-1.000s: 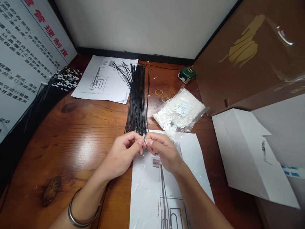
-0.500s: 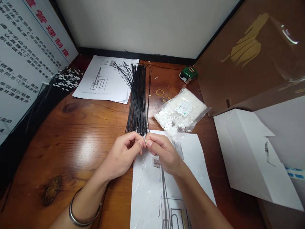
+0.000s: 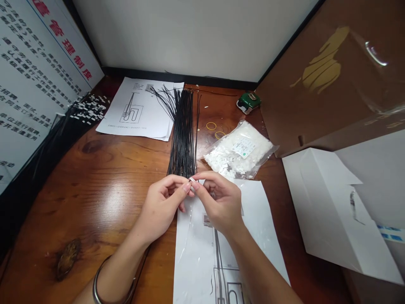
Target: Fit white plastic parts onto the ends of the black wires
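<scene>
My left hand [image 3: 161, 207] and my right hand [image 3: 220, 200] meet fingertip to fingertip just in front of a bundle of thin black wires [image 3: 182, 135]. Both pinch a tiny white connector [image 3: 191, 180] at the near end of a wire; the wire itself is mostly hidden by my fingers. A clear bag of small white connectors [image 3: 238, 151] lies right of the bundle. Under my hands is a printed drawing sheet [image 3: 256, 228] in a clear sleeve.
A second drawing sheet [image 3: 139, 109] lies at the back left. Finished black wires with white ends [image 3: 84, 110] fan out along the left wall. Two yellow rubber bands [image 3: 211, 126] and a green tape dispenser [image 3: 248, 101] sit at the back. A white box [image 3: 335, 211] stands right.
My right hand has turned a little, wrist lifting and fingers rolling over the connector. The pinch point has risen slightly toward the wire bundle. The view has tilted a bit.
</scene>
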